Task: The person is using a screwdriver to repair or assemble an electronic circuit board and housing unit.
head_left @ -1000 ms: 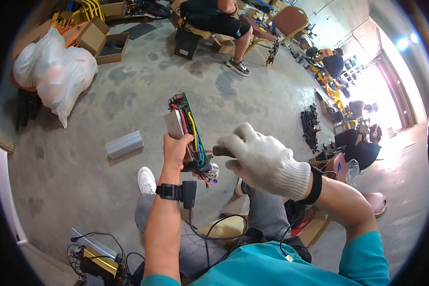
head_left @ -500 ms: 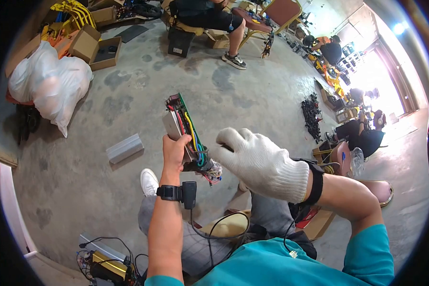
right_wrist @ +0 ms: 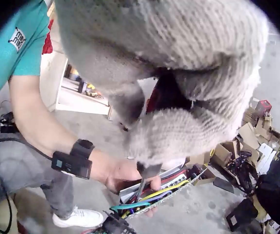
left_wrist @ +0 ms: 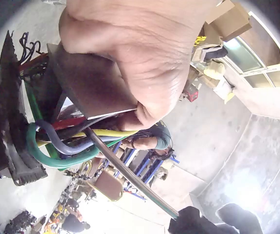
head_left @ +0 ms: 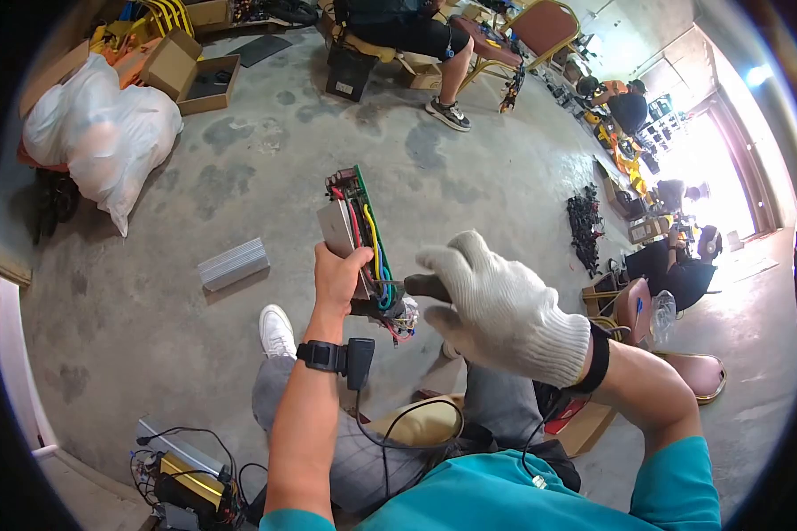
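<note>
My bare left hand [head_left: 336, 279] grips a long circuit board assembly [head_left: 335, 227] by its flat metal plate, thumb over the top edge. Red, yellow, blue and green wires [left_wrist: 37, 158] run along it and loop at its near end, by a dark flap [left_wrist: 20, 131]. In a white knitted glove, my right hand [head_left: 509, 310] holds a screwdriver by its dark handle [right_wrist: 149, 169], beside the assembly. The screwdriver's metal shaft [left_wrist: 130, 173] reaches in among the looped wires; its tip is hidden there.
A ribbed aluminium casing [head_left: 233, 265] lies on the concrete floor to the left. Beyond it are a white plastic bag [head_left: 106, 133] and an open cardboard box [head_left: 208, 84]. A gold-coloured unit with cables [head_left: 186, 482] sits low left. Other people sit farther off among parts and chairs.
Half a second ago the right fingers were curled closer to the assembly, hiding the screwdriver handle; now they are more spread and the handle shows. The left hand keeps its grip.
</note>
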Motion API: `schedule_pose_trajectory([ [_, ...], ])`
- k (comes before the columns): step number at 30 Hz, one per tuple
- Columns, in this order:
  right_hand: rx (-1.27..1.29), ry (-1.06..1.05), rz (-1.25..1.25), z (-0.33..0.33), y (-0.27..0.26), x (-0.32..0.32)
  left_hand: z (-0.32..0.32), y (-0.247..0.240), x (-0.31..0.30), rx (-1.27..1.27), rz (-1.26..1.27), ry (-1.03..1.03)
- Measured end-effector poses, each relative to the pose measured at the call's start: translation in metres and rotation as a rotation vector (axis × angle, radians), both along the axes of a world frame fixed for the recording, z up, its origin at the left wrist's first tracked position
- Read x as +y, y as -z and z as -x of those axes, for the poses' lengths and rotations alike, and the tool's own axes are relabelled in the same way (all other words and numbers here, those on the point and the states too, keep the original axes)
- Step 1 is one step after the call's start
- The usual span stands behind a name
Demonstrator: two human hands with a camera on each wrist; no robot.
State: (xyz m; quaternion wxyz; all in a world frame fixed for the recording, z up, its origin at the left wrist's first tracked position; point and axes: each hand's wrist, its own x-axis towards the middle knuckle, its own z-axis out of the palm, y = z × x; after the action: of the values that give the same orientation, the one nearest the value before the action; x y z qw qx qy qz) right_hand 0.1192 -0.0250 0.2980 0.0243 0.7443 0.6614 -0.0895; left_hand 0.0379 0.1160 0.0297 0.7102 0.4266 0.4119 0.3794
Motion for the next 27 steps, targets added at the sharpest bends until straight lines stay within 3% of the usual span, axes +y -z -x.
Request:
schedule_pose_trajectory([
  [2,0.028,-0.089,-0.062,-0.005,0.002,-0.001,-0.001,0.003,0.003,-0.028,0.005,0.025],
  [4,-0.012,-0.369,-0.146,-0.011,0.008,-0.002,0.0,0.004,0.003,-0.052,0.015,0.05],
  [8,-0.021,-0.284,-0.049,0.0,0.003,-0.002,0.002,-0.003,0.002,-0.092,0.021,0.04],
  [10,-0.026,0.061,0.043,0.005,0.001,0.0,0.006,-0.014,0.001,-0.088,0.026,0.042],
  [14,0.011,-0.016,0.02,0.001,-0.008,-0.006,0.007,-0.02,-0.001,-0.084,0.076,0.014],
  [16,-0.021,-0.321,-0.116,-0.011,0.0,-0.01,0.007,-0.025,-0.002,-0.077,0.091,0.01],
  [20,-0.041,-0.326,-0.033,-0.007,-0.005,-0.007,0.008,-0.024,-0.001,-0.133,0.126,0.028],
  [22,-0.041,0.003,0.155,0.007,-0.014,-0.003,0.007,-0.012,0.003,-0.144,0.129,0.046],
  [26,-0.032,-0.019,0.082,0.002,-0.006,-0.003,0.006,-0.008,0.005,-0.154,0.117,0.078],
  [27,-0.034,-0.215,-0.032,-0.007,0.001,-0.002,0.007,-0.012,0.003,-0.159,0.122,0.053],
])
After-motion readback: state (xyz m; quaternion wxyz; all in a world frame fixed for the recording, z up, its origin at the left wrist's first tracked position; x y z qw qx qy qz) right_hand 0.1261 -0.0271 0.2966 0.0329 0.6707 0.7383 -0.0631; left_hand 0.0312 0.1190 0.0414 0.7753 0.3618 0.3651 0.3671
